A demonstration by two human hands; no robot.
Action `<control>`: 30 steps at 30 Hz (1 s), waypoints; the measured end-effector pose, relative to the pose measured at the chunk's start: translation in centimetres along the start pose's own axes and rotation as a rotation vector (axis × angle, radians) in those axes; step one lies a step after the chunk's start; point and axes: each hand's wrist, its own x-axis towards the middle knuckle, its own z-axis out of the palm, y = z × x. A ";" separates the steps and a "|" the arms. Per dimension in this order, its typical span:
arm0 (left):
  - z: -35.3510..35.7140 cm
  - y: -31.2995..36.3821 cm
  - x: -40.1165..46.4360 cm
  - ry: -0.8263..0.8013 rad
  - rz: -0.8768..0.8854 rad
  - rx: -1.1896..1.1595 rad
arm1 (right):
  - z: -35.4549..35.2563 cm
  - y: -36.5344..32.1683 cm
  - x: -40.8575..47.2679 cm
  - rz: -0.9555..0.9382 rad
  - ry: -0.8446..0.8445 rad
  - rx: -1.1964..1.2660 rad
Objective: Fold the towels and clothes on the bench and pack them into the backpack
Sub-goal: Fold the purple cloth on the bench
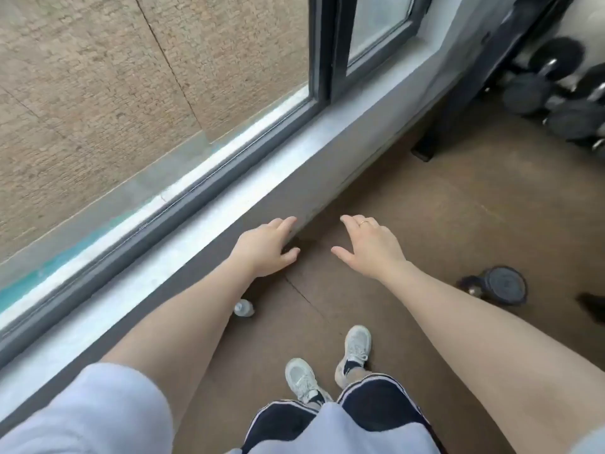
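My left hand [266, 247] and my right hand [368, 245] reach forward side by side over the brown floor, palms down, fingers relaxed and spread, holding nothing. A ring sits on a finger of my right hand. No towels, clothes, bench or backpack are in view. Below the hands I see my own white sneakers and dark shorts.
A grey window ledge [229, 231] and dark window frame run diagonally on the left. A small water bottle [244, 308] lies on the floor by the ledge. A dumbbell [497, 285] lies on the floor at right, and a rack of dumbbells [556, 90] stands at the upper right.
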 end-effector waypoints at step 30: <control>4.0 51.5 19.1 -0.373 1.206 0.180 | 4.3 28.8 -29.1 1.505 0.265 0.599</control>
